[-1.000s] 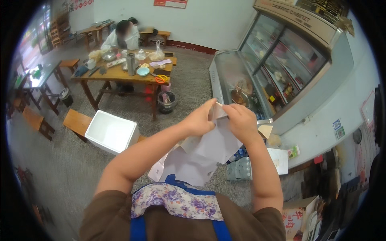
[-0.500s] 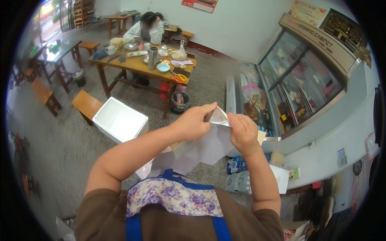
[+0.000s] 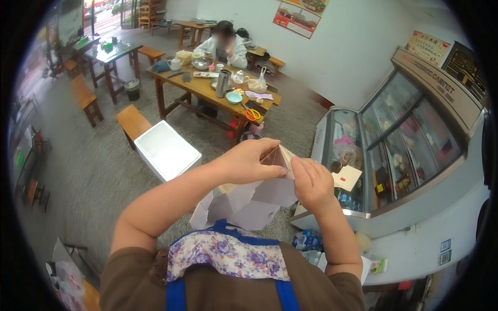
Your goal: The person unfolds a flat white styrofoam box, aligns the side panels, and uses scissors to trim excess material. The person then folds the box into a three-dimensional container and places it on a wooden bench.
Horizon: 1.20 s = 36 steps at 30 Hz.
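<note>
A partly folded cardboard box (image 3: 259,199), pale grey on one face and cream on the other, hangs in front of my apron (image 3: 228,255). My left hand (image 3: 254,161) grips its upper corner, thumb pressed along the edge and fingers behind. Just right of it, my right hand (image 3: 314,184) pinches the same corner, where two panels meet in a point. A cream flap (image 3: 347,178) with a small red mark sticks out beyond the right hand. The lower panels lie at loose angles, and my forearms hide part of them.
A white foam box (image 3: 168,150) stands by a wooden bench (image 3: 132,122) at left. Ahead, a person in white (image 3: 236,52) sits at a wooden table (image 3: 179,85) with bowls, a steel flask and orange-handled scissors. A glass-fronted cabinet (image 3: 410,140) stands right; wrapped bottles (image 3: 307,240) sit below it.
The room has shifted rightward in view. My hands stay on the box corner, which now stands up more sharply between them; the left thumb has moved toward the right hand, and the cream flap shows more.
</note>
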Tool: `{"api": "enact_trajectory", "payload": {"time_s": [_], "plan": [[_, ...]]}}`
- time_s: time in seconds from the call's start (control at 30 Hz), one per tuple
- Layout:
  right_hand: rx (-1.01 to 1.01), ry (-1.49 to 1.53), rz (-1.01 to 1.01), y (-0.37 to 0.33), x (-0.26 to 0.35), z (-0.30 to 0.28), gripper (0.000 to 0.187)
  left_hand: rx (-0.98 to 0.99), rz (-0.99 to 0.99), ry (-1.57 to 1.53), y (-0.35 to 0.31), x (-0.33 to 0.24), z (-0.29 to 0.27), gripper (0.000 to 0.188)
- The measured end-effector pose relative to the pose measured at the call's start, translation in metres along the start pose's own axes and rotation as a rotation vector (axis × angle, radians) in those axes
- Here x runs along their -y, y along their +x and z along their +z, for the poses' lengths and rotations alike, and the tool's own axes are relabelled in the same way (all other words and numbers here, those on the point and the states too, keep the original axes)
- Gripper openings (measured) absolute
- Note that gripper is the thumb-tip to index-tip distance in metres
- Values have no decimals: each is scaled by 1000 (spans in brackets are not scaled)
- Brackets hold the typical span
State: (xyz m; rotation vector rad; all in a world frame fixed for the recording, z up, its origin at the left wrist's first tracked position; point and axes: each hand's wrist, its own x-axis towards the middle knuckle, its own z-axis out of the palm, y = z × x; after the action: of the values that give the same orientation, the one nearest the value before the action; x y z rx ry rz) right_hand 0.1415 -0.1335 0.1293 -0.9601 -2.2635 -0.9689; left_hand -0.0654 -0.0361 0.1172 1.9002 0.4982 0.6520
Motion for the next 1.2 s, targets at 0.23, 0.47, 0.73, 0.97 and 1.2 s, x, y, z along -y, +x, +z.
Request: {"api": "enact_trajectory", "payload": {"time_s": [0.23, 0.47, 0.73, 0.97, 1.2], "plan": [[23, 52, -86, -3, -7, 5, 39, -157, 53, 366, -7, -13, 24, 70], [34, 96, -115, -3, 6, 21, 37, -170, -10, 469, -10, -12, 42, 47], [15, 87, -61, -1, 22, 21, 34, -209, 41, 458, -24, -6, 45, 35], [-19, 156, 95, -10, 31, 5, 36, -38, -115, 314, -30, -17, 18, 44], [-25, 233, 390, 5, 30, -29, 37, -12, -20, 208, -38, 15, 12, 61]]}}
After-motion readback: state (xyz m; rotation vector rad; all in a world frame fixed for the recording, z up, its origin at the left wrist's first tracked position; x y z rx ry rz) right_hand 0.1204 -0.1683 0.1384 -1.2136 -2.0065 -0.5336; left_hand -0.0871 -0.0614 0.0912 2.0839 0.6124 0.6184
